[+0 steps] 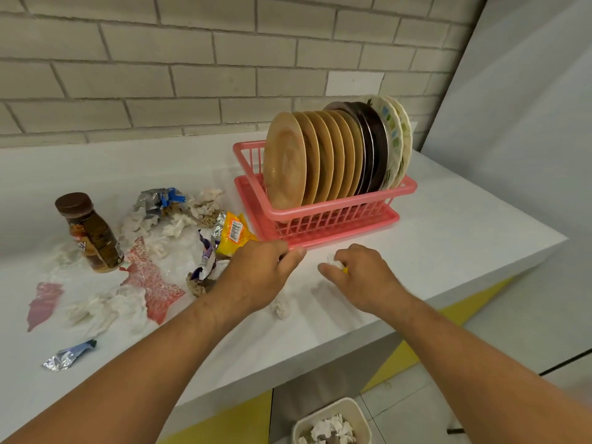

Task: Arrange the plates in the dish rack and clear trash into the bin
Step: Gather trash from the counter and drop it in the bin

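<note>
**Plates** (285, 161) stood on edge, packed in a row in the pink dish rack (336, 213) toward the right end of the white counter (448, 225), so the arranging appeared complete. The right hand (358, 277) curled round a crumpled tissue (333, 262) just in front of the rack's tray, a grasp suited to carrying it off. The left hand (256, 274) lay with fingers curled at the tray's front corner; whether it held anything could not be told. Other trash, including a bottle (93, 232), a yellow wrapper (235, 233), foil and tissues, lay spread to the left. The bin (362, 411), holding tissues, stood on the floor below the counter's near edge. Only a loose tissue (282, 307) lay between the hands and that edge, so the path down seemed open
</note>
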`<state>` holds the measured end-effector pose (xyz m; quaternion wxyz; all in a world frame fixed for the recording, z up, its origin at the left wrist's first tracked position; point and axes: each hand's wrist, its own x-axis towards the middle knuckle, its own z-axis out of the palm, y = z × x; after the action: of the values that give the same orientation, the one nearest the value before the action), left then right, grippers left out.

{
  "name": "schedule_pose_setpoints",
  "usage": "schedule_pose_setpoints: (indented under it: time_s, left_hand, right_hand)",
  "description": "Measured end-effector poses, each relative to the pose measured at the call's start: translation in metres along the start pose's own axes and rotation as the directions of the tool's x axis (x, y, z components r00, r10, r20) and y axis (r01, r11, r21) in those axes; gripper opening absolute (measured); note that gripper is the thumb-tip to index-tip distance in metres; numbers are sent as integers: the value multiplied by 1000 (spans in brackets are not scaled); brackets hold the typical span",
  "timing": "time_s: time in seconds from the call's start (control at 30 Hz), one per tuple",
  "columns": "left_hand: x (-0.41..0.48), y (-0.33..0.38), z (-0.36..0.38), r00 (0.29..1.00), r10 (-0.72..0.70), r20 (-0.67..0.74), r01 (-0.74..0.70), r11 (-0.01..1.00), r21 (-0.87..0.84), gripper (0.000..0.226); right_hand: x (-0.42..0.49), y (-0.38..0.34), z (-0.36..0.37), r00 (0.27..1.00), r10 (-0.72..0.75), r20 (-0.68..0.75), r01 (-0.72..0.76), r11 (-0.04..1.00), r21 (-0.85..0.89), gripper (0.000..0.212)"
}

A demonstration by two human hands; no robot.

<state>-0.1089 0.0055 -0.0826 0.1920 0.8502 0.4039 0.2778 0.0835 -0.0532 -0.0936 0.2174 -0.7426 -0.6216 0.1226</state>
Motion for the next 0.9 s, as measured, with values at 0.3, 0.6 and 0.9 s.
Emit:
schedule_pose_setpoints:
  time_s: [0.3,0.6,0.9]
  left_hand:
    - [-19,29,26,993,-94,74,102,988,-113,15]
    - [-61,85,93,994,6,107,-13,998,60,61]
    - [-141,52,234,908,-180,378,99,970,224,47]
  right_hand:
    - [-45,26,-19,992,56,111,-79,975,210,18]
    - [-106,105,-25,988,29,152,-47,992,119,41]
    - [-165,230,75,898,153,413,-146,988,-48,45]
